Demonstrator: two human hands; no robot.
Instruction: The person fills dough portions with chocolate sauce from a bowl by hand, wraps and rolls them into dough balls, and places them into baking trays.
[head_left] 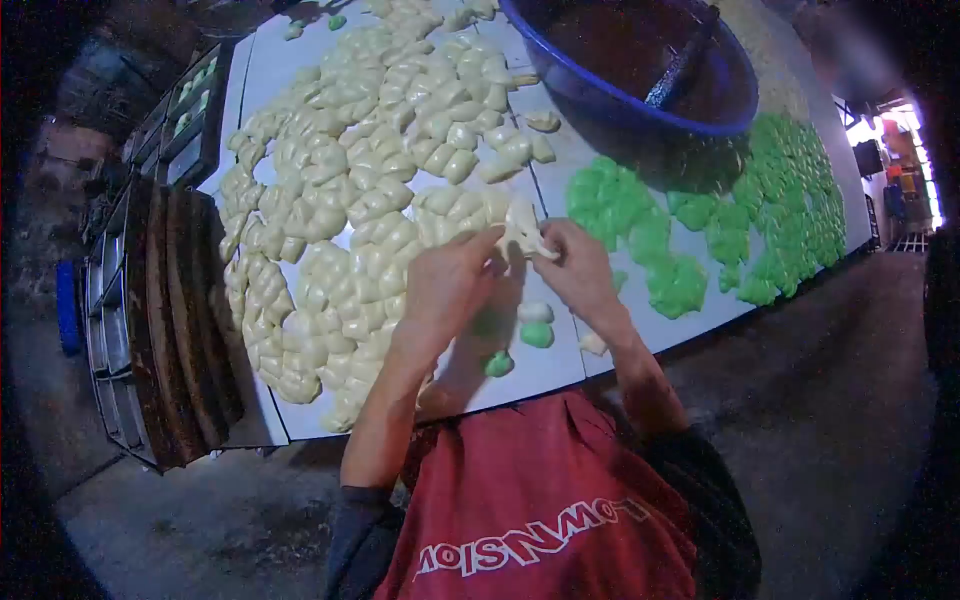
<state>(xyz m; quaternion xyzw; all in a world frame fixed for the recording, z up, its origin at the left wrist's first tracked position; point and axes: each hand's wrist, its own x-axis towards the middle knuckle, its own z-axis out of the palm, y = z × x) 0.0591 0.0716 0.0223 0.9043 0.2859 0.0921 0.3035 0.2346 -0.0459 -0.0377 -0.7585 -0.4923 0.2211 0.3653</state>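
Between my two hands a piece of pale dough (pixel 522 224) is stretched above the white table. My right hand (pixel 578 268) pinches its right end. The fingers of my left hand (pixel 455 275) close on its left side, beside the many cream-coloured dough pieces (pixel 370 185) massed on the table. Just below the hands lie a small white dough lump (pixel 534 312) and a green dough lump (pixel 537 334), almost touching. Another green lump (pixel 498 364) sits nearer the table's front edge. Green dough pieces (pixel 677 285) spread out to the right of my right hand.
A blue basin (pixel 640 105) of brownish contents stands at the back right, with a dark-handled tool (pixel 685 58) leaning in it. Stacked baking tins (pixel 108 330) stand at the table's left edge, and another tin set (pixel 190 120) holding green pieces lies behind them.
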